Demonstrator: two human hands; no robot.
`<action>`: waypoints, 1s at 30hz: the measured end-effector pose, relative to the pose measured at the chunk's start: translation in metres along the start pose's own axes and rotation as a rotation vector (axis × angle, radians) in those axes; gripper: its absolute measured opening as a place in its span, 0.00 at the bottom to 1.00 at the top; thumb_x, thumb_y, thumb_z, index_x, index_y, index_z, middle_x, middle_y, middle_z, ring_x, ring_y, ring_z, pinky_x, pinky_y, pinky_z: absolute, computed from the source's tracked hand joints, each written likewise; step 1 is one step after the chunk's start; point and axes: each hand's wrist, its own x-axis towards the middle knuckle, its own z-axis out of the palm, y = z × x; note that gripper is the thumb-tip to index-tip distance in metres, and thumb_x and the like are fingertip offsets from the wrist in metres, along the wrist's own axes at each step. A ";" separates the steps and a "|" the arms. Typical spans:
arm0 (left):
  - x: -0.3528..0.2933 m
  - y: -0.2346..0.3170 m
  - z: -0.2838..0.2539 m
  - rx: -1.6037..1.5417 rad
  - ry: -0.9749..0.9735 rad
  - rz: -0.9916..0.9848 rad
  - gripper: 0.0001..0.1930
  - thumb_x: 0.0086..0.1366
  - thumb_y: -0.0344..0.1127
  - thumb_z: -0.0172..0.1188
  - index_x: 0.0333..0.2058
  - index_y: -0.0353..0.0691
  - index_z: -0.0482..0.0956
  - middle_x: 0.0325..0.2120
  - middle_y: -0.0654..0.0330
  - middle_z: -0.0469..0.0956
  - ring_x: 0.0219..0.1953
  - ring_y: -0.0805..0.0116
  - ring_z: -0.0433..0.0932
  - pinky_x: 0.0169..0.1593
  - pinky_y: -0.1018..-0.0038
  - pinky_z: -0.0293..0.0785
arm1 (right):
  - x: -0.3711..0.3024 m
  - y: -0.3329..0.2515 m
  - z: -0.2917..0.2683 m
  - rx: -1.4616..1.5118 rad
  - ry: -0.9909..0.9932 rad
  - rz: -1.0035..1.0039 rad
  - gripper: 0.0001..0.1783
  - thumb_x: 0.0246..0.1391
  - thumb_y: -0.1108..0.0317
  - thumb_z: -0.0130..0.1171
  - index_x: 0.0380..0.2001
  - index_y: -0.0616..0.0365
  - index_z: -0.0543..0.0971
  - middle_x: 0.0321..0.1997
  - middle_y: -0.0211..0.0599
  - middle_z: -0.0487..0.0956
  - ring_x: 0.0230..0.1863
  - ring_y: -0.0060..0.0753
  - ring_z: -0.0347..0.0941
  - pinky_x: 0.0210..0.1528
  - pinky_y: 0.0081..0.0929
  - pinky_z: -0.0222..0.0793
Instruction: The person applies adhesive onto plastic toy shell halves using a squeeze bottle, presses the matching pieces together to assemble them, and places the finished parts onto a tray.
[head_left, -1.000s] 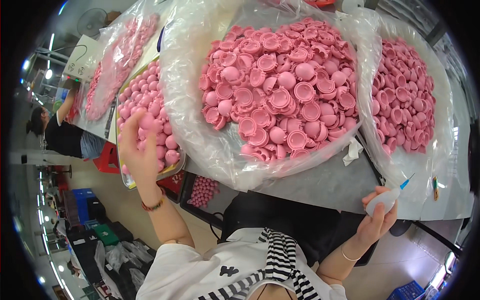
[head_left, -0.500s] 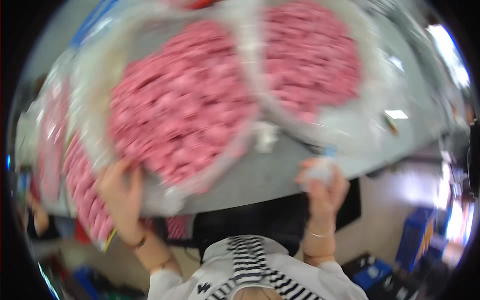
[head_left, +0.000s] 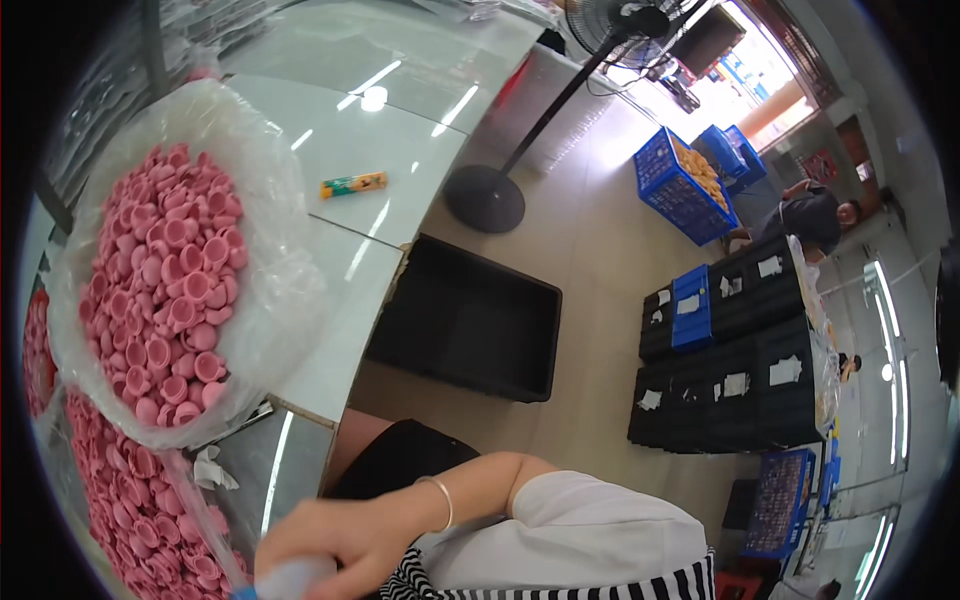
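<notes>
My right hand (head_left: 345,535), with a bangle at the wrist, is at the bottom of the view by the table edge. Its fingers are wrapped round a small whitish, translucent bottle-like thing (head_left: 297,577) with a blue end. To its left lies a heap of small hollow pink cup-shaped parts (head_left: 150,520), partly cut off by the frame. Farther off, a clear plastic bag (head_left: 285,290) is spread open around a second heap of pink parts (head_left: 170,290). A crumpled white tissue (head_left: 212,470) sits between the two heaps. My left hand is out of the picture.
On the glossy table (head_left: 340,260) lies a green and yellow tube (head_left: 353,185). Right of the table are a black crate (head_left: 470,320) and a standing fan (head_left: 485,198). Stacked dark crates (head_left: 720,385), blue crates (head_left: 685,185) and a seated person (head_left: 805,222) are beyond.
The view has swung far to the right, bringing the floor, fan and crates into sight. My left hand has left the picture. My right hand still holds the whitish thing.
</notes>
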 end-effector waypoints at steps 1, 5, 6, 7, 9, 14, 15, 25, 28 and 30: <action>-0.007 -0.006 0.008 -0.039 -0.051 -0.027 0.29 0.52 0.42 0.64 0.46 0.31 0.62 0.42 0.44 0.68 0.44 0.57 0.70 0.45 0.64 0.69 | 0.006 -0.010 0.012 0.059 -0.020 -0.013 0.19 0.48 0.56 0.53 0.32 0.64 0.70 0.25 0.42 0.72 0.26 0.44 0.70 0.27 0.31 0.64; -0.024 -0.042 0.027 -0.437 -0.048 -0.129 0.32 0.52 0.37 0.64 0.51 0.31 0.59 0.45 0.45 0.66 0.45 0.57 0.69 0.45 0.63 0.70 | 0.004 -0.012 0.025 -0.010 0.031 0.027 0.20 0.48 0.52 0.58 0.32 0.61 0.76 0.30 0.41 0.76 0.29 0.51 0.72 0.29 0.31 0.67; -0.025 -0.057 0.030 -0.382 -0.019 -0.133 0.32 0.53 0.38 0.62 0.53 0.32 0.57 0.46 0.44 0.65 0.46 0.55 0.67 0.47 0.61 0.68 | 0.000 -0.010 0.024 -0.003 0.052 0.023 0.17 0.47 0.57 0.56 0.32 0.62 0.73 0.29 0.42 0.75 0.29 0.48 0.72 0.30 0.31 0.67; -0.025 -0.061 0.032 -0.390 -0.030 -0.128 0.32 0.53 0.38 0.62 0.53 0.32 0.57 0.46 0.44 0.65 0.46 0.55 0.67 0.47 0.61 0.68 | -0.003 -0.008 0.024 0.005 0.073 0.017 0.15 0.46 0.61 0.53 0.32 0.63 0.70 0.28 0.43 0.74 0.29 0.44 0.71 0.30 0.30 0.67; -0.020 -0.054 0.039 -0.475 -0.056 -0.131 0.32 0.54 0.38 0.62 0.53 0.33 0.57 0.47 0.44 0.64 0.46 0.54 0.67 0.48 0.60 0.68 | -0.006 -0.007 0.022 -0.030 0.104 0.036 0.15 0.47 0.62 0.52 0.32 0.63 0.70 0.28 0.42 0.74 0.28 0.44 0.71 0.30 0.30 0.67; -0.010 -0.022 0.057 -0.661 -0.092 -0.147 0.32 0.55 0.38 0.60 0.54 0.34 0.56 0.47 0.43 0.64 0.47 0.53 0.67 0.49 0.59 0.67 | -0.008 -0.005 0.020 0.000 0.165 0.071 0.13 0.49 0.63 0.50 0.34 0.62 0.68 0.26 0.39 0.74 0.27 0.39 0.73 0.28 0.27 0.66; -0.008 -0.017 0.060 -0.699 -0.100 -0.152 0.32 0.56 0.38 0.60 0.54 0.34 0.56 0.47 0.43 0.63 0.47 0.53 0.66 0.49 0.58 0.67 | -0.008 -0.010 0.019 0.130 0.221 0.139 0.13 0.49 0.63 0.50 0.34 0.62 0.68 0.26 0.37 0.74 0.26 0.35 0.73 0.27 0.26 0.66; -0.010 0.005 0.068 -0.724 -0.042 -0.196 0.31 0.57 0.42 0.55 0.54 0.31 0.57 0.48 0.50 0.63 0.50 0.59 0.63 0.53 0.68 0.61 | 0.003 -0.022 -0.020 -0.039 0.309 0.111 0.18 0.38 0.63 0.64 0.32 0.63 0.78 0.27 0.38 0.76 0.25 0.30 0.70 0.25 0.25 0.63; -0.005 0.008 0.084 -0.962 -0.068 -0.365 0.23 0.47 0.29 0.63 0.42 0.31 0.67 0.38 0.46 0.73 0.36 0.59 0.75 0.35 0.70 0.76 | -0.009 -0.008 -0.031 -0.369 0.320 -0.173 0.22 0.40 0.53 0.63 0.32 0.61 0.79 0.17 0.30 0.72 0.17 0.27 0.65 0.18 0.22 0.60; 0.003 0.004 0.082 -1.071 -0.281 -0.296 0.23 0.49 0.28 0.64 0.44 0.30 0.67 0.44 0.43 0.70 0.47 0.58 0.71 0.50 0.67 0.68 | -0.011 -0.023 -0.032 -0.428 0.245 -0.120 0.28 0.43 0.45 0.59 0.29 0.64 0.79 0.16 0.33 0.71 0.16 0.26 0.65 0.15 0.20 0.56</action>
